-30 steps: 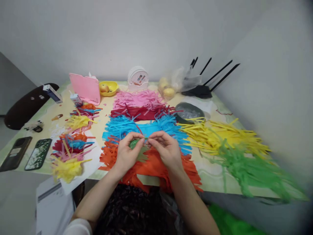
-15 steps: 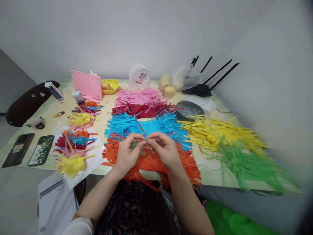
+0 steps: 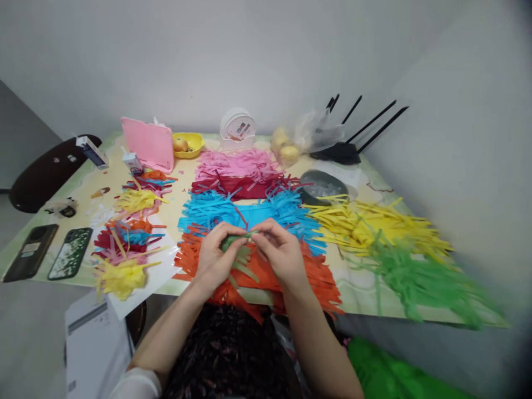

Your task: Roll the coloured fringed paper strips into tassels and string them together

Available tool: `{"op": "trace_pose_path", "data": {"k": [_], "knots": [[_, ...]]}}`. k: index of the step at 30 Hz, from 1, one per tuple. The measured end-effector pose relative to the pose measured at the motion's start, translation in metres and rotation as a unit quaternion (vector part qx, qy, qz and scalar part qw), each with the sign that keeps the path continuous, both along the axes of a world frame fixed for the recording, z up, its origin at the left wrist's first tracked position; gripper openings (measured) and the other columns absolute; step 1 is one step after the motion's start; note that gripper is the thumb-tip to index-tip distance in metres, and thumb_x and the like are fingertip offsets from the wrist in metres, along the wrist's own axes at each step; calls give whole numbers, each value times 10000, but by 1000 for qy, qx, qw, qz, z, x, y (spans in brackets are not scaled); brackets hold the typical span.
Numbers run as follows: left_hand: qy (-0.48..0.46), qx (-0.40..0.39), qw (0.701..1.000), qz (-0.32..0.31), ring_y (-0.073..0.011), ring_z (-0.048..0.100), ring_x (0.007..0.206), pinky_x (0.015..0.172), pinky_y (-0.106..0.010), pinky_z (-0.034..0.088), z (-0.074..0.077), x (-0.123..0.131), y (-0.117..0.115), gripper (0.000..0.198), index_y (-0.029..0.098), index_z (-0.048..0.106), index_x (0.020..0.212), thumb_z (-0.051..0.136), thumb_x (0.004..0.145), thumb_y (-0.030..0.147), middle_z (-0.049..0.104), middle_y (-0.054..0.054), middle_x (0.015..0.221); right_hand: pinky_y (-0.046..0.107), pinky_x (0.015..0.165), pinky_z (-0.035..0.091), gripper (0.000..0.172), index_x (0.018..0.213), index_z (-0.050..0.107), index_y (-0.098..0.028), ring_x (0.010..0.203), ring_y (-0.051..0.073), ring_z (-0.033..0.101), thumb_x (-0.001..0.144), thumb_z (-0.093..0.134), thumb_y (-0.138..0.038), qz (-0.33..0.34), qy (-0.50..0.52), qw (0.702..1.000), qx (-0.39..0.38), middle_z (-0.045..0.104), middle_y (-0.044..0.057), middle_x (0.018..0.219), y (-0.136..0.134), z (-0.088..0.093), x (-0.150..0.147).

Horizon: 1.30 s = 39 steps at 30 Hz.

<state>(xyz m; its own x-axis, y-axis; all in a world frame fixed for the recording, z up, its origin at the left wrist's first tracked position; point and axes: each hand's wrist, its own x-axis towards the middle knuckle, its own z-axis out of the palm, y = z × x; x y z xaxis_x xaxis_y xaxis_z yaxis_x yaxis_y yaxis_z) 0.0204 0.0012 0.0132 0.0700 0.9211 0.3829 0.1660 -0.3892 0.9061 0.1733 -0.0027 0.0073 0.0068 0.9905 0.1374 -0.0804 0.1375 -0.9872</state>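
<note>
Both hands meet over the table's front middle, pinching a piece of green fringed tissue paper [image 3: 233, 241]. My left hand [image 3: 218, 256] is closed on its left part, and some green strips hang below between the hands. The fingertips of my right hand [image 3: 279, 252] pinch its right end. Beneath them lies orange fringed tissue paper [image 3: 266, 276], with blue fringed tissue paper [image 3: 255, 213] just behind it. Further back are dark red fringed paper [image 3: 245, 188] and pink fringed paper [image 3: 235, 165].
At right lie yellow fringed paper [image 3: 374, 224] and green fringed paper [image 3: 424, 280]. Small multicoloured tassels [image 3: 124, 277] sit at left beside two phones, one a patterned phone [image 3: 70, 254]. A pink stand [image 3: 147, 143], a yellow bowl [image 3: 197, 145] and a grey dish [image 3: 320, 187] stand behind.
More of the green paper shows between my hands, with strips now hanging beneath. Both hands stay close together in nearly the same place.
</note>
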Motion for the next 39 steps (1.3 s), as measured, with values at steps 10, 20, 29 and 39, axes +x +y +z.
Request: {"op": "trace_pose_path", "data": {"k": [10, 20, 29, 39], "knots": [[-48, -77, 995, -29, -185, 703, 792, 748, -281, 546, -2, -1, 2, 128, 182, 755, 869, 745, 773, 266, 763, -51, 853, 248, 482, 378, 180, 724, 661, -199, 483, 96, 440, 802, 697, -357, -15, -103, 994, 43, 586, -19, 625, 2, 17, 5], [6, -92, 996, 15, -204, 713, 762, 700, -306, 574, -10, -17, -5, 175, 209, 771, 902, 665, 839, 334, 777, -50, 849, 247, 555, 412, 187, 709, 607, -189, 599, 115, 504, 849, 677, -293, -135, -44, 983, 120, 533, -25, 671, -6, 3, -29], [305, -18, 910, 280, -287, 540, 1129, 1040, -467, 383, 21, -194, 82, 231, 171, 722, 893, 492, 881, 154, 649, -130, 1111, 277, 589, 474, 163, 903, 707, -199, 701, 159, 599, 908, 587, -310, -70, -82, 990, 94, 641, 34, 809, -17, -16, -32], [549, -119, 804, 197, -257, 549, 1078, 1005, -425, 370, -16, -194, 136, 67, 128, 615, 775, 601, 836, 151, 689, -72, 865, 294, 612, 520, 188, 867, 711, -203, 708, 188, 646, 882, 604, -357, -156, -177, 969, 71, 706, 55, 821, -35, -35, 21]]}}
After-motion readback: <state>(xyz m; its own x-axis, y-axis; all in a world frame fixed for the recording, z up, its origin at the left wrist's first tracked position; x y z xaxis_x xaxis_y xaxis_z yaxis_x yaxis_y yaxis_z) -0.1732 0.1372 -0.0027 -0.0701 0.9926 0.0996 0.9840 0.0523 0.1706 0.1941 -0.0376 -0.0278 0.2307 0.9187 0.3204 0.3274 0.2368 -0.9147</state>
